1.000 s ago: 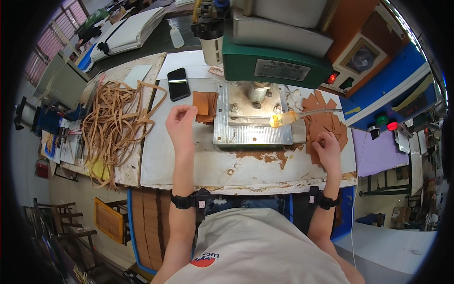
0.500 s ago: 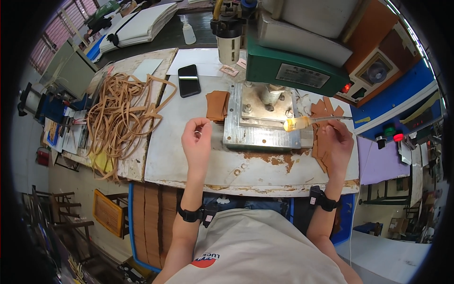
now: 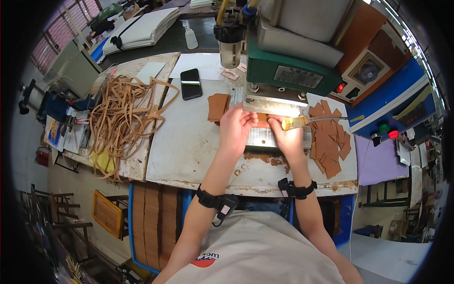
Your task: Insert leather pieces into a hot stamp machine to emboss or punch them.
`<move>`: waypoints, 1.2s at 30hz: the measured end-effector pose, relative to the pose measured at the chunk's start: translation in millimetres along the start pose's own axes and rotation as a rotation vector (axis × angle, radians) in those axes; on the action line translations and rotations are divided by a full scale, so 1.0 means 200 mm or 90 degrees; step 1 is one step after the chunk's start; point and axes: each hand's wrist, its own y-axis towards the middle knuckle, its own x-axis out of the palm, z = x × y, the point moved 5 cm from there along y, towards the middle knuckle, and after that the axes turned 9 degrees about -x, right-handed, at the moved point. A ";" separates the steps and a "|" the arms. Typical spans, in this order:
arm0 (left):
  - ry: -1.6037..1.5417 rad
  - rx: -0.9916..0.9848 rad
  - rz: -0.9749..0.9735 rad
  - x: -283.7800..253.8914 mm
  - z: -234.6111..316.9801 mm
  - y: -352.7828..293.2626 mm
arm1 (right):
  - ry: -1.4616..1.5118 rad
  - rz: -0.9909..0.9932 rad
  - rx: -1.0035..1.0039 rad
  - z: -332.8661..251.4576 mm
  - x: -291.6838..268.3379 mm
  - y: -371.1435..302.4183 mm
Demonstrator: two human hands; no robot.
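Observation:
At the front of the metal press bed (image 3: 263,142), both my hands are under the edge of the raised upper plate (image 3: 274,106). My left hand (image 3: 232,130) has its fingers curled at the near left of the gap. From the right, my right hand (image 3: 287,137) reaches in with thumb and forefinger together. Between their fingertips shows a small brown leather piece (image 3: 263,119), partly hidden by the fingers and the plate. A lit lamp with a yellowish head (image 3: 294,123) on a bendy neck sits just above my right hand.
Left of the bed stands a stack of brown leather pieces (image 3: 217,107); loose pieces (image 3: 328,146) pile up on the right. The green press head (image 3: 293,71) overhangs. A phone (image 3: 190,84), tangled tan straps (image 3: 125,113) and a control box (image 3: 369,71) surround the work area.
Both hands have moved inward to the press bed, the left going right and the right going left from the loose pieces. The upper plate has risen off the bed.

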 end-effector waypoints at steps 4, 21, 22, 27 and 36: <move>-0.068 0.014 -0.067 0.02 -0.03 0.09 | -0.086 -0.002 -0.152 -0.13 0.02 -0.04; 0.137 -0.023 -0.082 -0.02 -0.02 0.02 | -0.071 -0.212 -0.134 -0.04 -0.19 -0.08; 0.215 -0.057 -0.095 0.01 -0.02 -0.06 | -0.054 -0.279 -0.001 0.03 -0.23 -0.10; 0.313 -0.216 -0.166 -0.11 -0.01 -0.38 | 0.022 -0.085 0.148 0.28 -0.43 -0.20; 0.230 0.030 0.123 -0.46 0.39 -0.43 | -0.032 -0.061 0.229 0.47 -0.63 -0.36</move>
